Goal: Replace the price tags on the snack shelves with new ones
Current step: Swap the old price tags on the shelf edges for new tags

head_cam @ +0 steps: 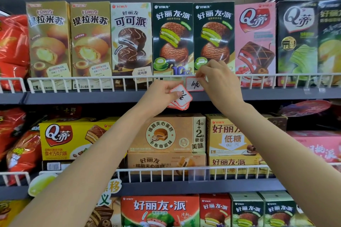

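My left hand holds a small stack of red-and-white price tags in front of the upper shelf's grey edge, thumb pressed on the top tag. My right hand reaches up to the white wire rail, its fingertips pinching the upper corner of a red-bordered price tag with handwritten numbers that sits at the rail, below the green matcha pie boxes. The right part of that tag is hidden behind my fingers.
Upright snack boxes fill the upper shelf behind a white wire rail. Red bags lie at the far left. Below, stacked cartons sit behind a second rail with a clear tag holder.
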